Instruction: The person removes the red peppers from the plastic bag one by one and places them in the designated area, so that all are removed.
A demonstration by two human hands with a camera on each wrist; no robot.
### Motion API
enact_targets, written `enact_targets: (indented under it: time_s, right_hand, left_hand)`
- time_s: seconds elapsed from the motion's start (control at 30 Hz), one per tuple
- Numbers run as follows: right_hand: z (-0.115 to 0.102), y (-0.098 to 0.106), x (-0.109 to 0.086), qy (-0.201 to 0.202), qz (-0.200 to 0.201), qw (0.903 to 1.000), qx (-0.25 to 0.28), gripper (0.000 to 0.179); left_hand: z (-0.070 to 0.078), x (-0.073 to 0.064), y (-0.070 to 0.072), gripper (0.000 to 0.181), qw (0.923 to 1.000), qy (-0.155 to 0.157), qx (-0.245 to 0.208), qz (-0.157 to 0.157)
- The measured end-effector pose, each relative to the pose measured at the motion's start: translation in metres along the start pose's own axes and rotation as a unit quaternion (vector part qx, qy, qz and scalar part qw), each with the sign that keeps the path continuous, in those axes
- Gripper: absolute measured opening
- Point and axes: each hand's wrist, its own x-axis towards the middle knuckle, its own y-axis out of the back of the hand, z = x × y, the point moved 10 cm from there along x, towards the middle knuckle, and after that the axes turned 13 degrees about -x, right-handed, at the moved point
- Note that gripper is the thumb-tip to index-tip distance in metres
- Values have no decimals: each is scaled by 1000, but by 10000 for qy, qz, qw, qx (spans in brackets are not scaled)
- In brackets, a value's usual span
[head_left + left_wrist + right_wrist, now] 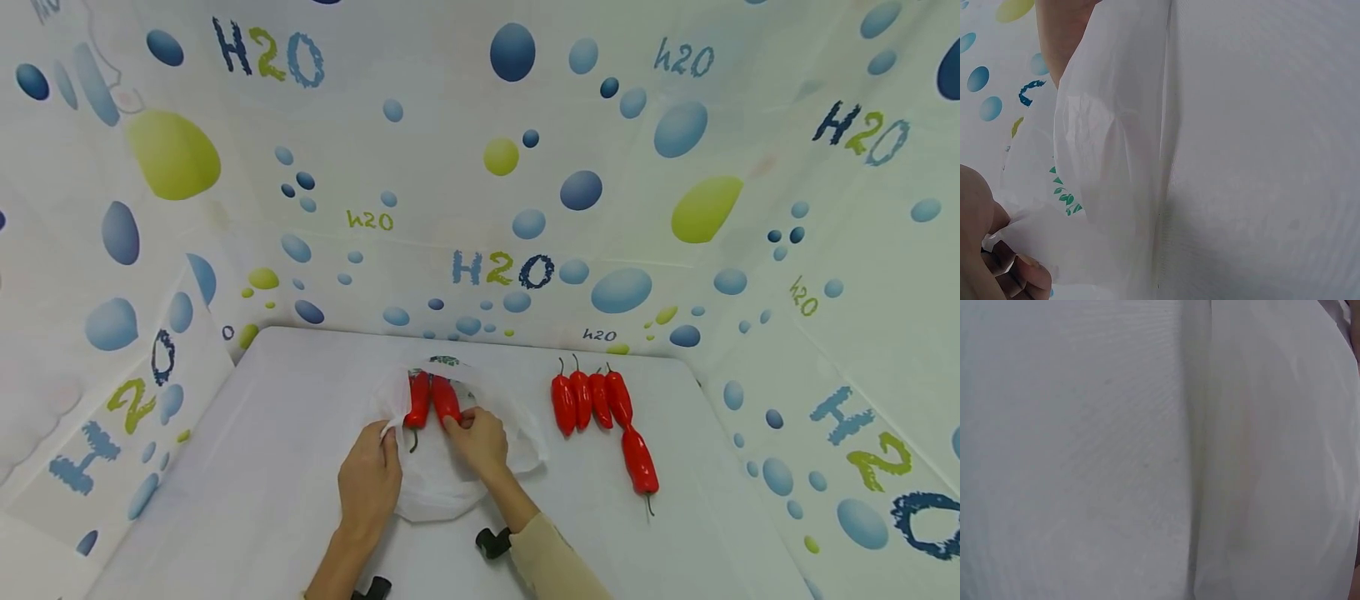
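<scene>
A white plastic bag (442, 493) with green print lies in the middle of the table, its mouth spread. Two red peppers (417, 402) show at its opening, side by side, one with its stem toward me. My left hand (370, 479) pinches the bag's edge at its left side; the left wrist view also shows the bag (1116, 137) bunched in that hand's fingers (1035, 275). With thumb and fingers, my right hand (480, 442) grips the lower end of the right-hand pepper (445, 398). In the right wrist view the bag (1272, 456) hides most of the hand.
Several more red peppers (581, 400) lie in a row to the right of the bag, and another pepper (639, 462) lies below the row's right end. A patterned sheet (450, 167) rises behind and beside the white table (270, 433).
</scene>
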Motion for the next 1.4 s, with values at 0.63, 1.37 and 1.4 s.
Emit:
enact_targets:
  time_s: [0.63,1.37,1.4]
  right_hand:
    - [5,3,-1,-260,1,9992,319,29]
    - [7,18,-9,-336,-55,9930,1131,29]
    - [8,19,-10,-334,-45,9929,1144,29]
  left_hand:
    - [0,1,0,17,10000,23,27,22]
    - [3,1,0,16,10000,-36,42,47]
    - [3,1,0,16,10000,-33,37,45]
